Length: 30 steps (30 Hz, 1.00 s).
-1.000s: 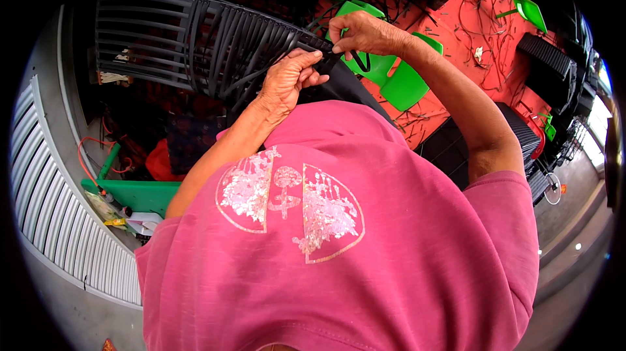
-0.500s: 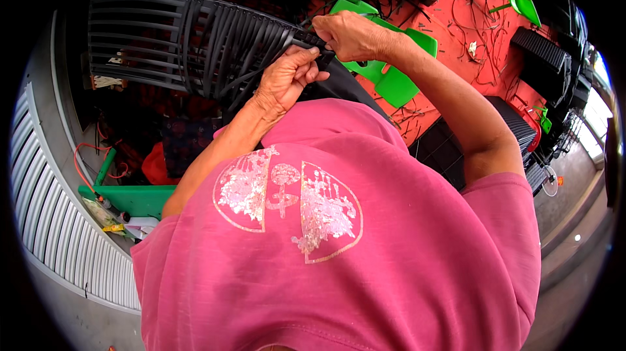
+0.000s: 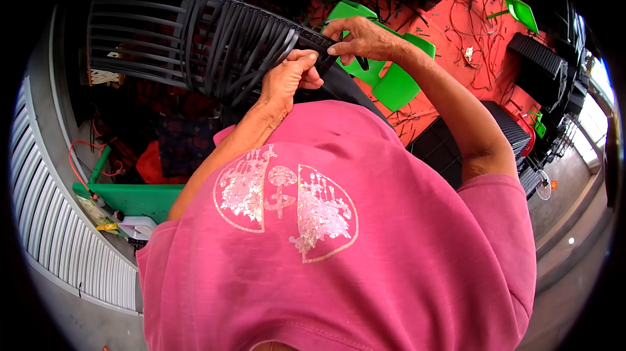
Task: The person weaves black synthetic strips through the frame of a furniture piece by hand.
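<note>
A dark frame [image 3: 140,41], partly woven with flat black strips, stretches from the far left to the middle. Several loose strips [image 3: 238,51] wrap round it side by side and slant toward its right end. At that end, my left hand [image 3: 283,84] is closed, thumb and forefinger pinched where the strips meet the frame's edge. My right hand [image 3: 365,38] is just right of it, fingers curled and pinching a black strip [image 3: 362,63], a small bend of which shows under the palm. The exact grip of the fingertips is partly hidden.
A green plastic chair [image 3: 398,87] stands beyond my right hand on a red floor [image 3: 450,44] littered with strip scraps. Another green chair [image 3: 518,9] is farther right, near stacked black woven pieces [image 3: 541,54]. A green board [image 3: 140,201] and orange cord [image 3: 75,162] lie to the left.
My right hand has shifted slightly right, its fingers opening a little from a tight fist into a looser pinch. My left hand stays at the frame's end, having turned slightly.
</note>
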Available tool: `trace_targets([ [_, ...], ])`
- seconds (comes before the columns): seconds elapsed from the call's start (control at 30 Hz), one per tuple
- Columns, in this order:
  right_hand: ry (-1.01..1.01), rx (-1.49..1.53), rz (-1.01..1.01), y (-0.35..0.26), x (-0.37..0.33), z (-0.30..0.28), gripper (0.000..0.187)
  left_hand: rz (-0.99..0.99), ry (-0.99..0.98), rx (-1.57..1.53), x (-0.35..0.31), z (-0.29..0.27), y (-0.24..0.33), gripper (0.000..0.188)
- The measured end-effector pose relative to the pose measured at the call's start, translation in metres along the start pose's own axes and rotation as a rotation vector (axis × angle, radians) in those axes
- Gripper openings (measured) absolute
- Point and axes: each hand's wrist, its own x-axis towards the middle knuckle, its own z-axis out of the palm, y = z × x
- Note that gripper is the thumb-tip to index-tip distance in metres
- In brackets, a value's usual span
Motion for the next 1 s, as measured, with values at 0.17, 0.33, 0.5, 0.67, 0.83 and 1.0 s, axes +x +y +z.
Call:
trace_targets([
  [0.17, 0.013, 0.055, 0.018, 0.004, 0.000, 0.004, 0.030, 0.030, 0.005, 0.081, -0.005, 0.004, 0.003, 0.019],
  [0.33, 0.094, 0.129, -0.007, 0.007, -0.003, 0.013, 0.033, 0.031, -0.123, 0.040, -0.007, 0.003, 0.009, 0.026],
  [0.5, 0.149, -0.101, 0.063, -0.011, 0.000, 0.004, 0.027, -0.064, -0.338, -0.056, -0.015, 0.000, 0.020, 0.045],
  [0.67, 0.264, -0.735, -0.151, 0.020, 0.035, -0.021, 0.029, 0.035, -0.335, 0.322, -0.016, 0.004, 0.019, 0.057],
  [0.83, -0.300, -0.669, -0.004, 0.004, 0.054, -0.017, 0.031, 0.013, -0.251, 0.597, -0.022, 0.013, 0.033, 0.055],
  [1.0, -0.169, 0.032, 0.016, 0.042, 0.060, 0.003, 0.019, -0.108, -0.352, 0.156, -0.023, 0.008, 0.033, 0.055],
])
